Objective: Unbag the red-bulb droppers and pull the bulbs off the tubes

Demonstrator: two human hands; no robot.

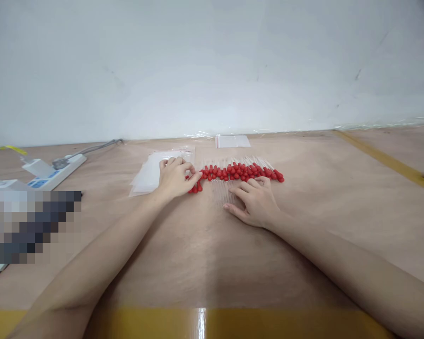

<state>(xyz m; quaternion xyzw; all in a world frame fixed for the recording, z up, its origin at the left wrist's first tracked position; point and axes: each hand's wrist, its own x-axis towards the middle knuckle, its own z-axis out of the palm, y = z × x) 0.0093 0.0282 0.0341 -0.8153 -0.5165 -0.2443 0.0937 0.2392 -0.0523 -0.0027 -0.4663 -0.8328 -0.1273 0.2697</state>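
Tan tabletop under clear film, white wall behind. Row of red-bulbed droppers [240, 172] lies mid-table, glass stems faint. Your left hand [175, 176] at row's left end: fingers curled, fingertips [197, 176] touching end bulbs; whether gripped, cannot tell. Your right hand [256, 202] palm down, fingers loosely spread, resting on stems just below bulbs. Clear bags [148, 174] just beside left hand; power strip [56, 173] far left.

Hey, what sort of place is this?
Likely a small packing or assembly bench. A row of red-capped droppers lies at the left hand and right hand, clear bags sit beside them, and a power strip rests on the film-covered table by a bare wall.
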